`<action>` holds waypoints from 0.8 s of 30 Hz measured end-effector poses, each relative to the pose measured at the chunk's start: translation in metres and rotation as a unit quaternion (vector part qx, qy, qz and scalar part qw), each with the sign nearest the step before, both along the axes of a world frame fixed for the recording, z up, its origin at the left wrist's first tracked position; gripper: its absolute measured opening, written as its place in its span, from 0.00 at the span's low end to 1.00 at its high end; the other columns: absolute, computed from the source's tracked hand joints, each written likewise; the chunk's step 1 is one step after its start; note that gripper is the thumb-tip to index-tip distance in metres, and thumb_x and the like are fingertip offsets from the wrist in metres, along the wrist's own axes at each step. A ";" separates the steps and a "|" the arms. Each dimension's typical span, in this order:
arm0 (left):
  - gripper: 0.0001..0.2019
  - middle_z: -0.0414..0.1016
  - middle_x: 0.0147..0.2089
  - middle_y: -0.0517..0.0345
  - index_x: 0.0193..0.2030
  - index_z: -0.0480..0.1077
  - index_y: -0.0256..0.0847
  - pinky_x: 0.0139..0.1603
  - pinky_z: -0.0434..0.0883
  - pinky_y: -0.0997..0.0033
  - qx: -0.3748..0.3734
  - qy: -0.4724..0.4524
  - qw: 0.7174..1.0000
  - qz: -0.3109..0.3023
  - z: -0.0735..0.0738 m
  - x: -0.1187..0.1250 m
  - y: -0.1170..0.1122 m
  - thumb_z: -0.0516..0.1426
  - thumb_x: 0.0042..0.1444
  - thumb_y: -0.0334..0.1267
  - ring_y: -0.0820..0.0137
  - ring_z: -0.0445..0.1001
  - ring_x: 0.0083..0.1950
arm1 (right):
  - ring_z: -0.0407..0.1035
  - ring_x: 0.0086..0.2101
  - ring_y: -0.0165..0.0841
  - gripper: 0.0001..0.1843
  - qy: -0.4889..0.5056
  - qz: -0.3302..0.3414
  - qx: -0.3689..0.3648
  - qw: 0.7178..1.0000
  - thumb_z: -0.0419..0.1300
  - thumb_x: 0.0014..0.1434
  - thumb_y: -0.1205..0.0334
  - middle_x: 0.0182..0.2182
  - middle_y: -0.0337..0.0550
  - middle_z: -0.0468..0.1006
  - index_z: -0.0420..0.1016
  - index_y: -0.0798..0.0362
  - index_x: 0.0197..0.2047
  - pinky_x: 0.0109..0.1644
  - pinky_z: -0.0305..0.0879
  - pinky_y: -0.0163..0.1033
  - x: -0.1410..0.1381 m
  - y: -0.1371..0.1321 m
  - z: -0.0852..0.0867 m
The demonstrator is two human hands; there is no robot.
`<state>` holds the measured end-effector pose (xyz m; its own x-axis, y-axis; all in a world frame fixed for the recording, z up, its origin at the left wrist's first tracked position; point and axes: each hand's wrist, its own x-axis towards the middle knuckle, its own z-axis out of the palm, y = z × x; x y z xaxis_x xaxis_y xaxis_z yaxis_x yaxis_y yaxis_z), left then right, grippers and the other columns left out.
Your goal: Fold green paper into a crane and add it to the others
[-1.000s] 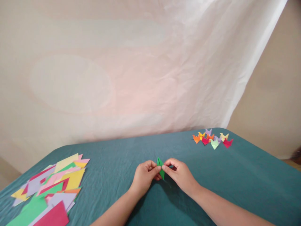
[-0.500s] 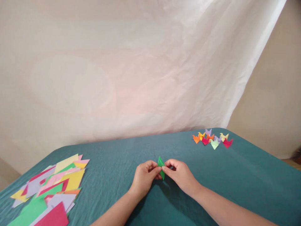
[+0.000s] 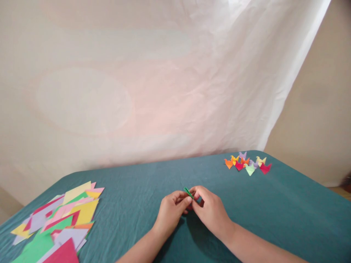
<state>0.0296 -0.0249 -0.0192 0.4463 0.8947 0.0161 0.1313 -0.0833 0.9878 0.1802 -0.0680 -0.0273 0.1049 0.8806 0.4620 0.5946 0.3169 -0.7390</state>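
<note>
Green folded paper (image 3: pixel 188 192), long axis slanted, upper tip leftward

Head-worn view, forward and down

Coloured papers (image 3: pixel 87 211), covered table (image 3: pixel 131 193), hung sheet (image 3: pixel 164 91) — this looks like a craft space.

A table (image 3: pixel 137 182) with rounded far corners, covered in dark teal cloth, lightly wrinkled on the left. Taking the tabletop's middle as the clock's centre, a loose, overlapping spread of paper sheets (image 3: pixel 87 212) lies at nine o'clock: green, red, yellow, pink, lilac, cream, orange. At two o'clock, near the far edge, small folded paper birds (image 3: pixel 249 169) cluster, also many-coloured.
</note>
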 end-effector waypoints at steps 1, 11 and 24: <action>0.12 0.78 0.33 0.53 0.39 0.73 0.35 0.31 0.70 0.73 0.004 -0.001 1.000 -0.002 0.001 0.000 -0.001 0.59 0.53 0.42 0.67 0.75 0.32 | 0.70 0.36 0.33 0.05 -0.011 0.011 0.008 1.000 0.58 0.54 0.68 0.38 0.40 0.76 0.65 0.50 0.31 0.39 0.62 0.35 -0.001 -0.001 0.001; 0.08 0.73 0.26 0.60 0.41 0.69 0.37 0.29 0.68 0.74 0.014 -0.028 0.999 -0.021 -0.001 -0.003 0.004 0.56 0.53 0.34 0.71 0.71 0.27 | 0.68 0.30 0.31 0.04 0.107 0.047 -0.090 0.989 0.60 0.55 0.64 0.32 0.37 0.76 0.71 0.51 0.36 0.32 0.62 0.33 0.003 0.006 0.002; 0.07 0.72 0.25 0.60 0.30 0.66 0.38 0.31 0.66 0.75 0.011 -0.044 0.999 0.004 0.001 -0.005 0.009 0.60 0.51 0.37 0.73 0.70 0.27 | 0.66 0.29 0.29 0.09 0.306 0.129 -0.076 0.940 0.62 0.53 0.63 0.30 0.34 0.71 0.64 0.51 0.34 0.34 0.62 0.33 0.009 0.014 -0.005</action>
<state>0.0243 -0.0159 -0.0182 0.4359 0.8969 0.0742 0.0442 -0.1037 0.9936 0.1896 -0.0542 -0.0325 0.0849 0.9642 0.2511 -0.0387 0.2550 -0.9662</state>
